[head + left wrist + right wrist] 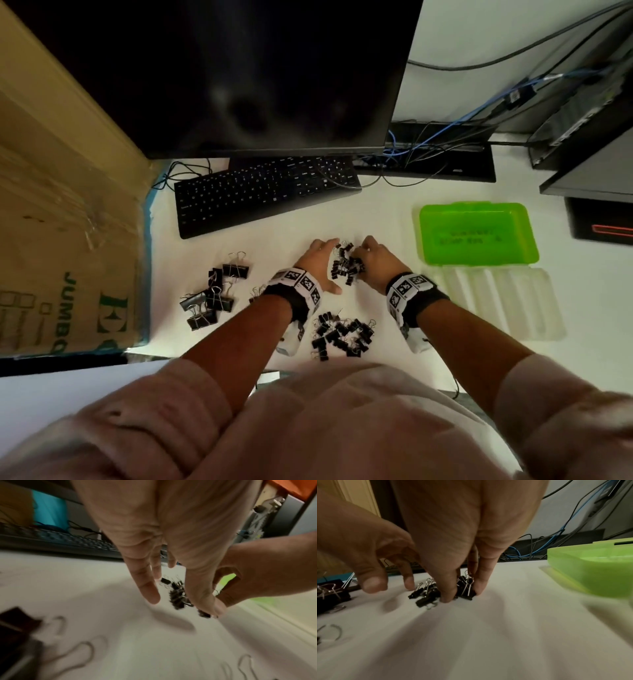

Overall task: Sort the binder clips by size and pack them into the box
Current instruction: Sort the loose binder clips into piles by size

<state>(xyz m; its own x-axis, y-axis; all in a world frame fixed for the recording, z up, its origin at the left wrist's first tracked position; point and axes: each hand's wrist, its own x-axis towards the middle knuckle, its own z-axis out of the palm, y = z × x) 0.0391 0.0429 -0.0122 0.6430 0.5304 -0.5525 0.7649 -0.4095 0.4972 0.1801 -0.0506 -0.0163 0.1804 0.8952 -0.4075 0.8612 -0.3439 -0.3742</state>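
A: Big clips (214, 296) lie far left. And the left hand (317, 265)?

B: Fingers straight, cupping the small clips (346, 265) from their left, gripping nothing.

A: The right hand (373, 258)?

B: Fingertips pinching into that heap from its right. The box (479, 233) lies well apart to the right, so the right hand is nearer for carrying.

A: The near heap (342, 334)?

B: Untouched, between the wrists.

On a white desk (260, 240), the left hand (318, 265) and right hand (375, 262) flank a cluster of small clips (346, 265), with a green box (478, 233) to the right and larger clips (214, 294) left.
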